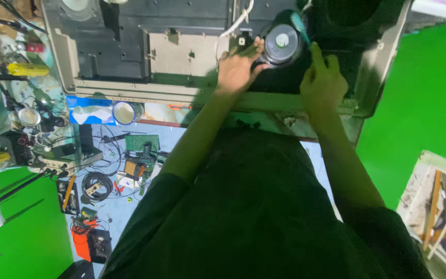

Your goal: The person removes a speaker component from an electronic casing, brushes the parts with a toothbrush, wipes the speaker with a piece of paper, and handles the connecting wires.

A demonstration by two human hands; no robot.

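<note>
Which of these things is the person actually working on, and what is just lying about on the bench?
In hand:
- round dark speaker, left hand touching its edge
- right hand beside it, one finger raised
- open appliance casing holding the speaker
- white cable

Lying about:
- tape roll
- green circuit board
- coiled black cable
- yellow tool
- orange box
</note>
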